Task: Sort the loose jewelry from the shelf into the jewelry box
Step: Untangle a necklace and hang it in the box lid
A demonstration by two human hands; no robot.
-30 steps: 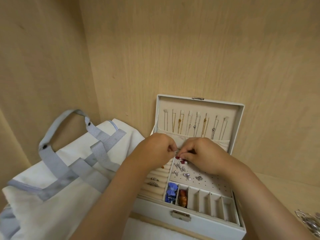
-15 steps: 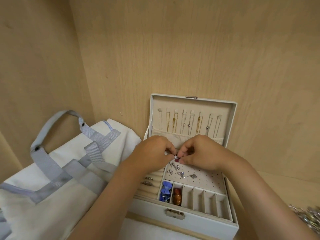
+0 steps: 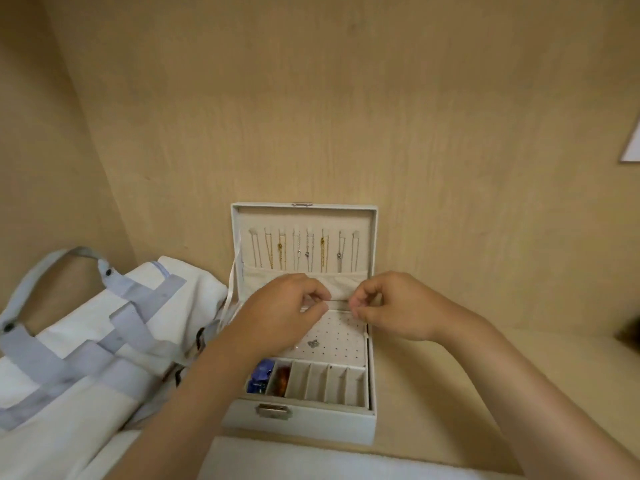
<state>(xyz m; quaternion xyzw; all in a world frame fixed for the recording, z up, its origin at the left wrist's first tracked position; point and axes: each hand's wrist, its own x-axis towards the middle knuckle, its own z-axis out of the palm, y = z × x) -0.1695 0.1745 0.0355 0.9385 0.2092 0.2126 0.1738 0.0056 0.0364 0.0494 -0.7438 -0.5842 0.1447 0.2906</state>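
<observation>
Head view: left hand point(image 3: 285, 315) and right hand point(image 3: 393, 306) have drawn apart, both pinching one thin strand point(image 3: 338, 300).

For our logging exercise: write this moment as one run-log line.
left hand: pinches thin strand | right hand: pinches other end | where: above open jewelry box | lid: necklaces hanging

One left hand point(image 3: 277, 315), one right hand point(image 3: 393, 306), one jewelry box point(image 3: 311, 427), one tote bag point(image 3: 86, 396), one thin piece point(image 3: 338, 300), eight hooks point(image 3: 281, 233).
</observation>
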